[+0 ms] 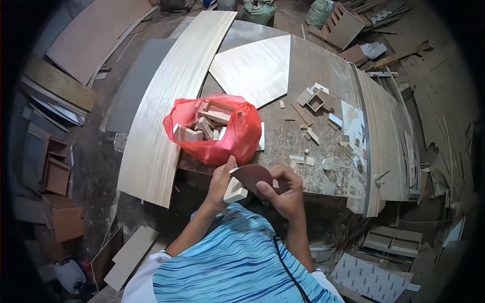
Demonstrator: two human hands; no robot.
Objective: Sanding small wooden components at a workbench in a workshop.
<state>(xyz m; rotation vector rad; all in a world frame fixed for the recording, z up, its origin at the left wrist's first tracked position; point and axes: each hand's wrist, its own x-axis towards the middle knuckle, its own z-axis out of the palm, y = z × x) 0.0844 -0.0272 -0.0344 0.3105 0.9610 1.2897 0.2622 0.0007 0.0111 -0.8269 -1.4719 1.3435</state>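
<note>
Close to my body, my left hand (pixel 220 185) grips a small pale wooden piece (pixel 235 192), its end pointing toward me. A dark red-brown piece of sandpaper (pixel 251 175) with a rounded edge is pinched in my right hand (pixel 288 194), thumb on top and fingers behind. The sandpaper lies over the upper part of the wooden piece and partly hides it. Just beyond my hands, an open red plastic bag (pixel 245 134) rests at the table's near edge. Small wooden blocks and frames (pixel 204 129) fill it loosely.
A long pale board (pixel 177 96) crosses the worktable (pixel 283 171) on the left, and a white-faced panel (pixel 257 68) lies at the back. Offcuts and a small open wooden box (pixel 315 102) are scattered to the right. Stacked boards (pixel 389 146) line the right edge.
</note>
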